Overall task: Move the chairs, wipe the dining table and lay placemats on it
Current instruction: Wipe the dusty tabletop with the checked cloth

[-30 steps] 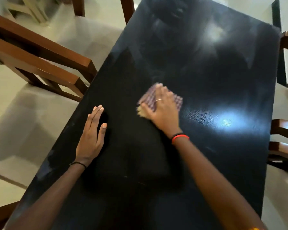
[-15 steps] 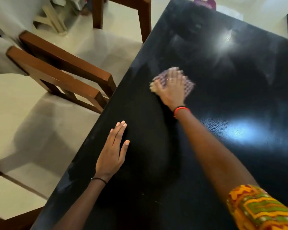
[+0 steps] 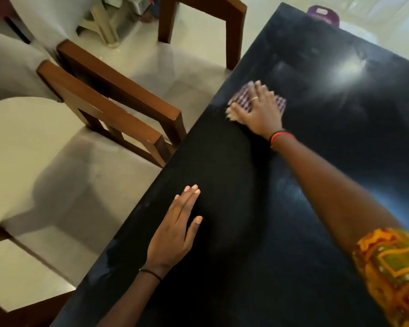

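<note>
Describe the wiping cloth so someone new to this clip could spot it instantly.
Start with the glossy black dining table on the right. Near its left edge, the right hand presses flat on a small cloth. It is the only checked purple-and-white thing there; the left hand, nearer the camera, rests on bare tabletop.

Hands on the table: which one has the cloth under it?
The right hand, with the red wristband, presses the checked cloth; the left hand lies flat on bare tabletop.

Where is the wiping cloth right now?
In the head view, the cloth lies under the right hand on the black table, near its left edge, close to the wooden chair.
</note>
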